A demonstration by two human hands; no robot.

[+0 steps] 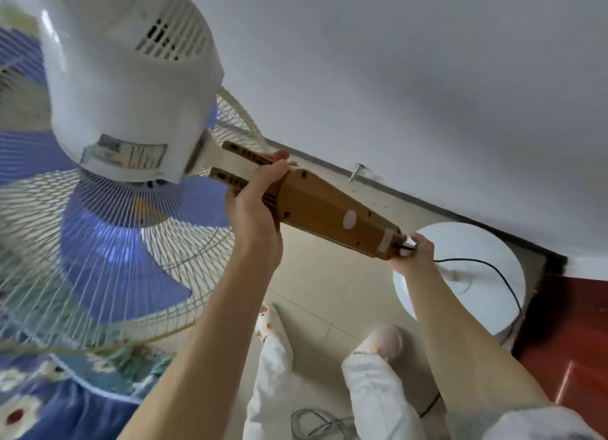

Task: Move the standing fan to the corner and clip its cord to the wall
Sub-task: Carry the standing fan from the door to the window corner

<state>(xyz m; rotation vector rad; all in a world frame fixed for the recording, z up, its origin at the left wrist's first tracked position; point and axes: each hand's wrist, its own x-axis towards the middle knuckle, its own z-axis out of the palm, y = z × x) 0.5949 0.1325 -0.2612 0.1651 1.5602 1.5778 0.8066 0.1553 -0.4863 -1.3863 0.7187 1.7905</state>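
Observation:
The standing fan fills the left of the view: white motor housing [128, 87], blue blades behind a wire grille [108, 249], and a tan control box [325, 209] below the head. My left hand [255, 206] grips the upper end of the control box. My right hand [413, 253] holds the pole just under the box. The round white fan base [473, 275] sits on the floor near the wall. A black cord [493, 268] runs from under the box across the base.
A white wall [427, 77] with a dark skirting strip runs behind the base. A small metal fitting [357, 171] sticks out low on it. Red-brown wood [566, 334] stands at the right. A floral bedcover [65, 397] lies lower left. Loose cable [316, 423] coils by my feet.

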